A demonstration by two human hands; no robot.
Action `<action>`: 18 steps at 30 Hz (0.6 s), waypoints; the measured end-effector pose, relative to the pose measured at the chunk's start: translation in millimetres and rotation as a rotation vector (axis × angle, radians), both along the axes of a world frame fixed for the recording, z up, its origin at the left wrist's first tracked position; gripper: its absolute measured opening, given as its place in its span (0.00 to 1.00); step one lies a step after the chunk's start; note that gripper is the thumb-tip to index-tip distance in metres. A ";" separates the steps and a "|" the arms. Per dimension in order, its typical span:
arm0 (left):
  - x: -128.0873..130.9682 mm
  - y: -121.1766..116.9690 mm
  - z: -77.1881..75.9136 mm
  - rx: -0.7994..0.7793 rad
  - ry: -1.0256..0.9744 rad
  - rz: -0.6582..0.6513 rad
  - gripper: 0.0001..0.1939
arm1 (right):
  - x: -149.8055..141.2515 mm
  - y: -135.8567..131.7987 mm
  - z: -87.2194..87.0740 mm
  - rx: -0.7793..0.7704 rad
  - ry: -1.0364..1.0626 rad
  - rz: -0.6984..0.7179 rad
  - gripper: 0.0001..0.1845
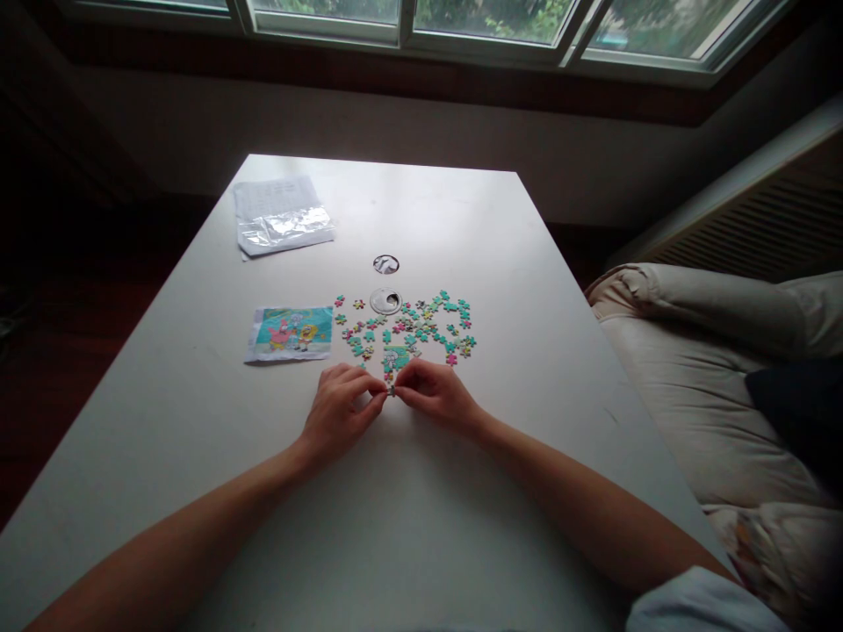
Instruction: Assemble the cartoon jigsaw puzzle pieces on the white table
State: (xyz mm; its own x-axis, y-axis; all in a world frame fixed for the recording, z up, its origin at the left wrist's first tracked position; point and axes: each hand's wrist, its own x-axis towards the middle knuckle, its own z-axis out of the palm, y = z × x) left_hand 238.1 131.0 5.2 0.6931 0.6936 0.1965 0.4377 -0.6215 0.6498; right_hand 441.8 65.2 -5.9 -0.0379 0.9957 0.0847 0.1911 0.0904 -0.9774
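Observation:
My left hand [346, 399] and my right hand [435, 392] meet near the middle of the white table, thumbs and forefingers pinched. Between the fingertips is a small dark puzzle piece [392, 391], and both hands grip it. Just beyond lies a small joined section of puzzle [396, 358] with a pale green figure on it, partly covered by my right fingers. Loose puzzle pieces [421, 326] in green, pink and yellow are scattered behind and to the right. On the left rests a picture sheet [294, 333] with cartoon figures on a turquoise ground.
A clear plastic bag with white paper [283, 215] lies at the table's [527, 491] far left. Two small round objects, a silvery disc [380, 301] and a dark-rimmed one [385, 263], are behind the pieces. A cushioned pale seat [665, 386] stands at the right, beneath windows ahead.

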 end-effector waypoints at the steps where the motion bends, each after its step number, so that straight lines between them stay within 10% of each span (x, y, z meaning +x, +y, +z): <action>1: 0.0 0.4 -0.5 -0.001 -0.003 0.000 0.05 | -1.0 0.0 -0.9 -0.017 0.030 0.010 0.11; 18: 0.4 1.4 1.3 -0.015 -0.020 0.015 0.05 | -4.3 0.3 -3.8 -0.048 0.141 0.001 0.13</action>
